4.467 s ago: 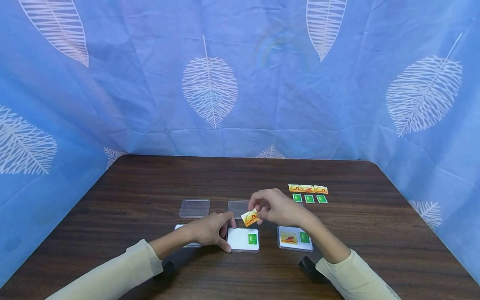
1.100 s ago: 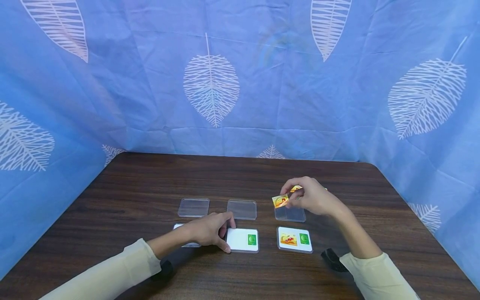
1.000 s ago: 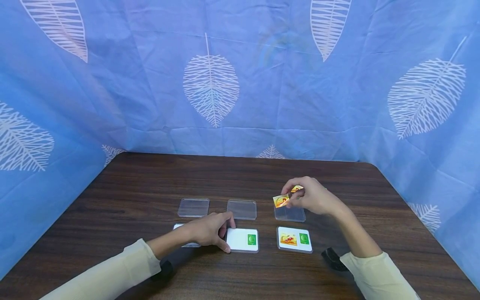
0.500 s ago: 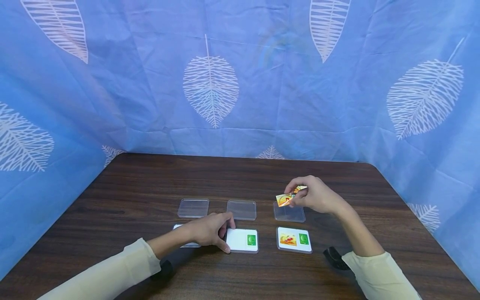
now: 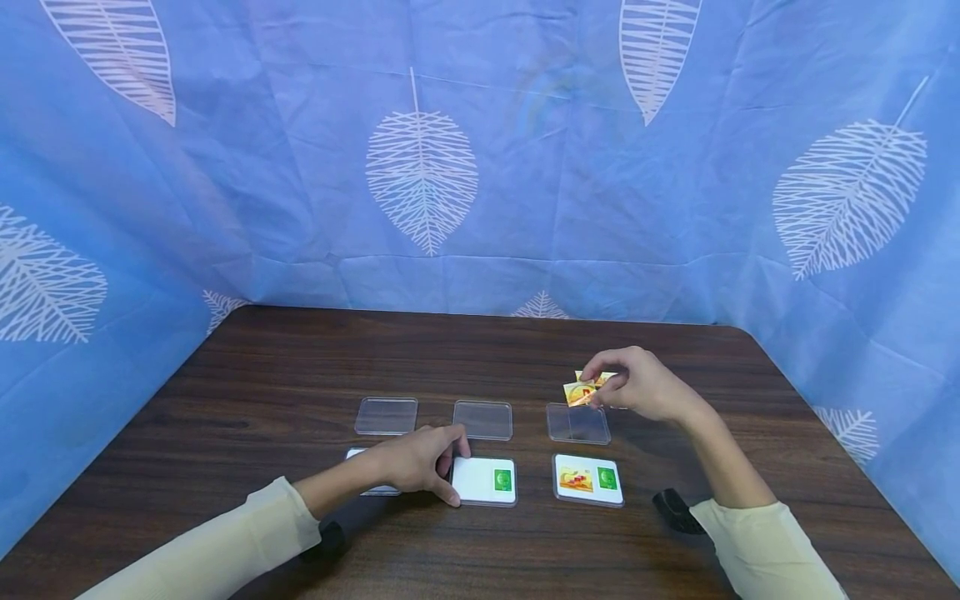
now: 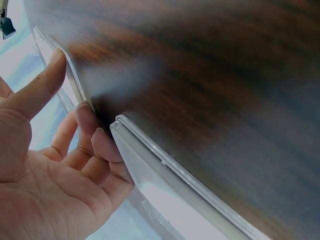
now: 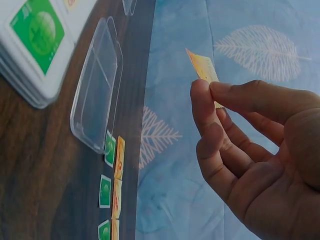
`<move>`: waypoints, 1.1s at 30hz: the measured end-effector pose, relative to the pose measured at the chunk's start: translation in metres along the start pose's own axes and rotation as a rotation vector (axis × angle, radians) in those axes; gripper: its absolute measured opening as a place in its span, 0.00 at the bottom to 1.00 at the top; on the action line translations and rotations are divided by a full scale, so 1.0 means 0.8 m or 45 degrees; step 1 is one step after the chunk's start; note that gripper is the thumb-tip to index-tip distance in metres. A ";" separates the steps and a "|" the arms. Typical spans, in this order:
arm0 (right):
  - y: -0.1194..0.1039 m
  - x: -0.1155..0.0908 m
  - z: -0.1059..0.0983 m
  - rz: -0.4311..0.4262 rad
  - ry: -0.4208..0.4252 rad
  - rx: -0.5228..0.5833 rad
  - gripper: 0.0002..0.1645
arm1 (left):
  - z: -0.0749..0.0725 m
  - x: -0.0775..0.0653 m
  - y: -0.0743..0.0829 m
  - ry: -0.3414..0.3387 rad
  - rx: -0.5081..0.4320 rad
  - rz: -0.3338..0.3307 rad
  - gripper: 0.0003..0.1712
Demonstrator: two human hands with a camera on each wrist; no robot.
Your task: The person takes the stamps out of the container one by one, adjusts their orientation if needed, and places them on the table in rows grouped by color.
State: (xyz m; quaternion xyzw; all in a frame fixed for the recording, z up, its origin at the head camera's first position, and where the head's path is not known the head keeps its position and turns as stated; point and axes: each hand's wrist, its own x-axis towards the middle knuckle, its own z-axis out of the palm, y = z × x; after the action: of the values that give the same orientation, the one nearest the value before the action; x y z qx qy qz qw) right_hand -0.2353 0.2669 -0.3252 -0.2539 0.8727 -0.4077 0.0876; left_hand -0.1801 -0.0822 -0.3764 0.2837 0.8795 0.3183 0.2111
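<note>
My right hand [image 5: 648, 387] pinches a small yellow-orange sticker [image 5: 580, 393] between thumb and index finger, above the far edge of the clear lid [image 5: 578, 423] at the right. In the right wrist view the sticker [image 7: 202, 66] stands out past the fingertips. My left hand [image 5: 420, 460] holds the middle flat white case [image 5: 474, 479] at its left side, index finger on the far corner and thumb on the near one. A green square sticker [image 5: 503, 480] lies on that case's right part. The left white case [image 5: 360, 452] is mostly hidden behind my left hand.
The right white case [image 5: 588, 479] bears an orange picture sticker [image 5: 576, 478] and a green one [image 5: 608, 477]. Two more clear lids, left [image 5: 386, 416] and middle [image 5: 482, 420], lie behind. Green stickers [image 7: 104, 191] and orange stickers [image 7: 117, 197] lie in rows beyond the right lid.
My right hand has carried the yellow-orange sticker from over the middle case rightward and back to beyond the right lid, still drifting right. My left hand has stayed at the middle case.
</note>
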 end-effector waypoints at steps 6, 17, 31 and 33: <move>0.005 -0.002 -0.008 0.042 0.020 -0.008 0.15 | 0.000 -0.001 0.000 0.001 -0.006 0.000 0.25; 0.025 -0.005 -0.019 0.132 0.071 -0.046 0.16 | -0.001 0.001 0.000 -0.001 0.015 0.013 0.25; 0.040 -0.008 -0.028 0.141 0.096 -0.061 0.17 | -0.001 0.002 -0.003 -0.002 0.011 0.028 0.25; 0.042 -0.008 -0.030 0.139 0.098 -0.060 0.17 | -0.001 0.002 -0.003 -0.003 0.009 0.032 0.25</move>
State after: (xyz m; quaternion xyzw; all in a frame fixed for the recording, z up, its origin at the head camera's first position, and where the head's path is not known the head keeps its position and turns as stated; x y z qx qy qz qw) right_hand -0.2506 0.3043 -0.3355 -0.1920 0.8973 -0.3913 0.0700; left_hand -0.1823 -0.0831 -0.3776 0.2960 0.8768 0.3174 0.2071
